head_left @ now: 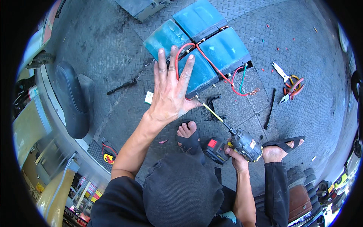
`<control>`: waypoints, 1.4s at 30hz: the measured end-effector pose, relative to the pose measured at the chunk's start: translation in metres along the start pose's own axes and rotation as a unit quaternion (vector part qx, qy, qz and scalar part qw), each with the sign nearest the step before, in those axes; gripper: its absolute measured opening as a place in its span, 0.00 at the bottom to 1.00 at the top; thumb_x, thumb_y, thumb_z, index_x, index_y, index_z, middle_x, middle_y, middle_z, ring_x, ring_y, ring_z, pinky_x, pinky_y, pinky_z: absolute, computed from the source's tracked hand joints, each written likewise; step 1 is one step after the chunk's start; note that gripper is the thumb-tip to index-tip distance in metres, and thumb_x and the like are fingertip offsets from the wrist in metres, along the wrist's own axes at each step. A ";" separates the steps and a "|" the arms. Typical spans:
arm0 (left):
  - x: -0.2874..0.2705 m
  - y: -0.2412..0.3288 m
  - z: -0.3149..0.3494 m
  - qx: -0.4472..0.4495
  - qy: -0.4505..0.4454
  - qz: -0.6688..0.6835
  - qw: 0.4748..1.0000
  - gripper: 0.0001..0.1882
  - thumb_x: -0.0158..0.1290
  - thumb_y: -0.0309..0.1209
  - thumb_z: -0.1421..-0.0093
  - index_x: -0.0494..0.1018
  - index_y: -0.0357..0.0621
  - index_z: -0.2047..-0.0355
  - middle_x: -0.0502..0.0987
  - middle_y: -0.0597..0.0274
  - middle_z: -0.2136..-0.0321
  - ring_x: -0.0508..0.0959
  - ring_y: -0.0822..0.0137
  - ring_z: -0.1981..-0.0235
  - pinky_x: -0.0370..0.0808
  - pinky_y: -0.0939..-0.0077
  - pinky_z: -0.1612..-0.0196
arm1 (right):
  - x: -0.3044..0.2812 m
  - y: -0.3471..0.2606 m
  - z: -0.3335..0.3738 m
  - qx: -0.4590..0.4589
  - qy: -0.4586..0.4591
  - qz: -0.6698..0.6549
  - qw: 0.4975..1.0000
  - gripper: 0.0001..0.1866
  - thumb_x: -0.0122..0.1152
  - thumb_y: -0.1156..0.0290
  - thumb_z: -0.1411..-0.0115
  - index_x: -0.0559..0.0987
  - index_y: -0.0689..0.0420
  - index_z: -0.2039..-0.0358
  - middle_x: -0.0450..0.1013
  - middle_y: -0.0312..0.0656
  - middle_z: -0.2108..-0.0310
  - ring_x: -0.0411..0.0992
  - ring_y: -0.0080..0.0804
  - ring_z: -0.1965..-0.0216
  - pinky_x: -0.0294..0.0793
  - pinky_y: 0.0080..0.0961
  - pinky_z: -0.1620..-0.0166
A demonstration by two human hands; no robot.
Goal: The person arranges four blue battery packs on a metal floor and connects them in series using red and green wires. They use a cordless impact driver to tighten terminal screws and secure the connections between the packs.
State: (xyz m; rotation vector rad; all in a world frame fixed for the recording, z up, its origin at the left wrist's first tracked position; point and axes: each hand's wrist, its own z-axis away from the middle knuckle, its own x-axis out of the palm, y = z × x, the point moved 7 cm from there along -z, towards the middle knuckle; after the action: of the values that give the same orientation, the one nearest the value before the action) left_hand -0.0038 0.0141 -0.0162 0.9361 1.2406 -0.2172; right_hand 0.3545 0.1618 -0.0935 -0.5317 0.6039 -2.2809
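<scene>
Four sides of work meet at a block of teal batteries [199, 73] on the floor ahead of me, linked by red cables [213, 65]. My left hand [168, 92] lies with fingers spread over the nearest battery's left side, its thumb stretched toward the terminal at the near corner. My right hand [239, 160] grips a cordless impact driver [246, 145] with a black and red battery pack. Its long yellowish bit [213, 112] points up and left, with the tip at that terminal beside my thumb. A green wire [242, 80] and loose red cable end hang at the right battery.
Scissors [281, 72] and red-handled pliers [291, 91] lie at the right, near a black rod [270, 109]. A black socket tool [121, 86] and a black seat [72, 100] are on the left. A black bracket [213, 108] lies by my sandalled foot [188, 136].
</scene>
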 end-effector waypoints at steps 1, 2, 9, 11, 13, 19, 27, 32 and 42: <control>-0.001 0.000 0.001 -0.005 -0.005 0.008 1.000 0.82 0.86 0.40 0.67 0.48 0.55 0.14 0.41 0.27 0.17 0.38 0.17 0.19 0.49 0.21 0.21 | 0.001 0.000 0.000 -0.002 -0.006 -0.005 1.000 0.25 0.75 0.79 0.44 0.81 0.62 0.45 0.79 0.38 0.68 0.76 0.29 0.65 0.73 0.28 0.56; -0.001 -0.001 0.001 -0.010 -0.010 0.011 1.000 0.82 0.86 0.39 0.67 0.48 0.54 0.14 0.41 0.27 0.17 0.37 0.17 0.19 0.49 0.21 0.21 | 0.002 0.000 -0.001 0.008 -0.008 -0.009 1.000 0.25 0.75 0.79 0.44 0.81 0.62 0.45 0.79 0.38 0.68 0.76 0.29 0.65 0.73 0.28 0.56; -0.001 0.000 0.000 -0.007 -0.005 0.023 1.000 0.82 0.86 0.37 0.68 0.49 0.53 0.15 0.41 0.27 0.17 0.36 0.19 0.18 0.48 0.26 0.20 | 0.008 -0.008 -0.006 0.018 -0.040 0.019 0.999 0.25 0.76 0.79 0.42 0.81 0.62 0.43 0.79 0.36 0.67 0.76 0.28 0.64 0.74 0.28 0.56; -0.001 -0.001 0.000 -0.008 -0.004 0.022 1.000 0.82 0.86 0.37 0.68 0.50 0.52 0.15 0.42 0.27 0.17 0.36 0.19 0.18 0.49 0.27 0.19 | 0.009 -0.013 -0.004 0.018 -0.051 0.058 0.997 0.24 0.76 0.78 0.40 0.81 0.61 0.43 0.79 0.36 0.66 0.77 0.28 0.62 0.75 0.28 0.55; 0.000 -0.001 0.001 -0.011 -0.005 0.028 1.000 0.81 0.86 0.36 0.68 0.50 0.51 0.15 0.42 0.27 0.17 0.36 0.20 0.18 0.49 0.27 0.19 | 0.011 -0.019 0.002 0.015 -0.050 0.115 0.992 0.24 0.77 0.78 0.38 0.81 0.60 0.42 0.80 0.35 0.65 0.77 0.27 0.61 0.75 0.28 0.53; -0.002 -0.002 0.002 -0.010 0.004 0.028 1.000 0.79 0.85 0.36 0.66 0.50 0.50 0.15 0.42 0.28 0.17 0.37 0.21 0.17 0.49 0.28 0.19 | 0.042 -0.063 0.023 -0.201 -0.123 0.524 0.818 0.20 0.77 0.74 0.35 0.84 0.57 0.43 0.84 0.35 0.61 0.82 0.28 0.60 0.83 0.31 0.55; -0.002 -0.004 0.003 0.012 0.022 0.027 0.999 0.77 0.84 0.39 0.60 0.49 0.52 0.15 0.43 0.30 0.17 0.39 0.20 0.18 0.55 0.18 0.24 | 0.074 -0.106 0.016 -0.283 -0.259 0.651 0.655 0.30 0.65 0.77 0.45 0.75 0.63 0.39 0.76 0.52 0.57 0.78 0.53 0.54 0.76 0.46 0.47; -0.002 -0.006 0.005 0.007 0.028 0.028 0.999 0.74 0.84 0.39 0.61 0.52 0.50 0.15 0.46 0.30 0.18 0.41 0.23 0.17 0.53 0.25 0.21 | 0.080 -0.133 -0.007 -0.329 -0.226 0.796 0.454 0.27 0.67 0.73 0.46 0.78 0.61 0.44 0.73 0.42 0.65 0.76 0.42 0.62 0.75 0.40 0.54; -0.003 -0.007 0.004 -0.016 0.023 0.033 0.999 0.77 0.85 0.38 0.65 0.52 0.53 0.15 0.48 0.36 0.17 0.45 0.24 0.18 0.57 0.26 0.21 | 0.075 -0.161 -0.022 -0.341 -0.256 0.792 0.438 0.29 0.73 0.70 0.53 0.80 0.57 0.48 0.72 0.40 0.65 0.76 0.41 0.61 0.74 0.40 0.53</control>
State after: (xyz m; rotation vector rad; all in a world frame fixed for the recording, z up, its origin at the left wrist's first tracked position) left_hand -0.0061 0.0062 -0.0173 0.9582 1.2498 -0.1244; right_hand 0.2082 0.2167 -0.0071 -0.5307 1.0042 0.0548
